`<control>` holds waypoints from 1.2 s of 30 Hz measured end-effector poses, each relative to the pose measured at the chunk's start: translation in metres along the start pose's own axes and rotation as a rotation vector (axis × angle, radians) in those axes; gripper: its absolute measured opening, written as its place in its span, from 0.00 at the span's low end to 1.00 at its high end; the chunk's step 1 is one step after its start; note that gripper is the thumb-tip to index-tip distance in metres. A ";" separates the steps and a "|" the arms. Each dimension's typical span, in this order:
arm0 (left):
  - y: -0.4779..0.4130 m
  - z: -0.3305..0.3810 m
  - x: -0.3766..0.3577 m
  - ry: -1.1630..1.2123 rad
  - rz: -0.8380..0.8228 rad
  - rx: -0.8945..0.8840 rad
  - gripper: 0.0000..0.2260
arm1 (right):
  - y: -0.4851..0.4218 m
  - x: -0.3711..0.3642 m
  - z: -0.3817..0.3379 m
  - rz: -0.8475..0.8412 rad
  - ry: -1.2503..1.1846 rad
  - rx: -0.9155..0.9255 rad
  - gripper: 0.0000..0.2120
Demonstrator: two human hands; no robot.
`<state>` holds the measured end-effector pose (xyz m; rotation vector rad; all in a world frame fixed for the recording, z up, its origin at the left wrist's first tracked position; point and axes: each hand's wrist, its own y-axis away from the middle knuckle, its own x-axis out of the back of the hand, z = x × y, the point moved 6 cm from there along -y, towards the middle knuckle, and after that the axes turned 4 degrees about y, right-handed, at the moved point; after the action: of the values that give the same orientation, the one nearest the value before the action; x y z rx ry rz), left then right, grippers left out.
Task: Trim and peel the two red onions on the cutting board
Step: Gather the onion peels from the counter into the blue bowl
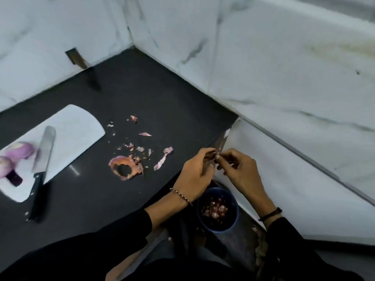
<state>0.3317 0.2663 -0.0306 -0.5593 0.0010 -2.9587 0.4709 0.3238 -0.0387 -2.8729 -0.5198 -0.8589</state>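
Picking a small bit [215,155] off the fingertips is the step in hand, I think. The left hand [194,173] and the right hand [241,171] meet tip to tip, both pinching it, just above the blue bin [235,209] that stands below them (reddish scraps lie inside). To do it well, release the bit only over the bin's mouth and rub the fingers clean, so that the grip on the knife will be sure. To the left of the hands, loose onion skins [125,167] lie on the dark worktop [162,94]; they should go the same way. Farther left, well apart from the hands, the two red onions [19,152] rest on the white cutting board [77,128] beside the knife [43,151], and they look peeled. What the bit is I cannot tell. The onions are blurred and one is cut off by the frame edge, so leftover skin or root is hard to judge.
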 end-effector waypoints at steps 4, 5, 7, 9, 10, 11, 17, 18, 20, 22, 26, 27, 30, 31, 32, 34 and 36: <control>0.002 0.013 0.049 -0.035 0.171 -0.040 0.18 | -0.024 -0.014 -0.058 -0.054 0.001 0.159 0.03; 0.004 0.012 0.063 -0.059 0.216 -0.036 0.18 | -0.031 -0.024 -0.070 -0.083 0.017 0.198 0.03; 0.010 0.006 0.091 -0.112 0.315 -0.007 0.17 | -0.044 -0.044 -0.087 -0.128 0.075 0.296 0.04; 0.019 -0.003 0.116 -0.150 0.398 0.052 0.17 | -0.057 -0.068 -0.095 -0.196 0.152 0.357 0.10; 0.026 -0.010 0.131 -0.157 0.449 0.087 0.16 | -0.063 -0.085 -0.099 -0.260 0.199 0.364 0.15; 0.032 -0.016 0.142 -0.157 0.488 0.116 0.16 | -0.066 -0.100 -0.098 -0.333 0.253 0.353 0.20; 0.063 -0.055 0.198 -0.205 0.649 0.284 0.18 | -0.057 -0.177 -0.111 -0.608 0.564 0.538 0.31; 0.066 -0.059 0.205 -0.224 0.657 0.295 0.18 | -0.055 -0.183 -0.117 -0.674 0.540 0.541 0.30; 0.069 -0.066 0.215 -0.259 0.656 0.323 0.18 | -0.057 -0.190 -0.130 -0.744 0.448 0.536 0.29; 0.067 -0.073 0.224 -0.278 0.625 0.365 0.19 | -0.075 -0.197 -0.144 -0.688 0.433 0.590 0.30; 0.050 -0.081 0.234 -0.342 0.506 0.414 0.21 | -0.130 -0.219 -0.145 -0.622 0.570 0.535 0.33; 0.045 -0.081 0.236 -0.364 0.484 0.417 0.21 | -0.135 -0.222 -0.146 -0.630 0.598 0.532 0.33; 0.031 -0.081 0.241 -0.388 0.473 0.405 0.22 | -0.121 -0.228 -0.153 -0.751 0.629 0.630 0.32; 0.029 -0.081 0.243 -0.379 0.479 0.407 0.22 | -0.112 -0.226 -0.156 -0.802 0.614 0.644 0.30; 0.027 -0.083 0.244 -0.369 0.484 0.412 0.21 | -0.107 -0.224 -0.158 -0.828 0.580 0.649 0.29; 0.027 -0.088 0.245 -0.357 0.472 0.425 0.21 | -0.110 -0.221 -0.164 -0.798 0.505 0.651 0.28; 0.025 -0.092 0.245 -0.364 0.451 0.430 0.21 | -0.126 -0.228 -0.171 -0.773 0.453 0.615 0.33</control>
<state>0.0754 0.2078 -0.0281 -0.8796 -0.4652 -2.2913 0.1605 0.3430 -0.0211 -1.8211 -1.5371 -1.1230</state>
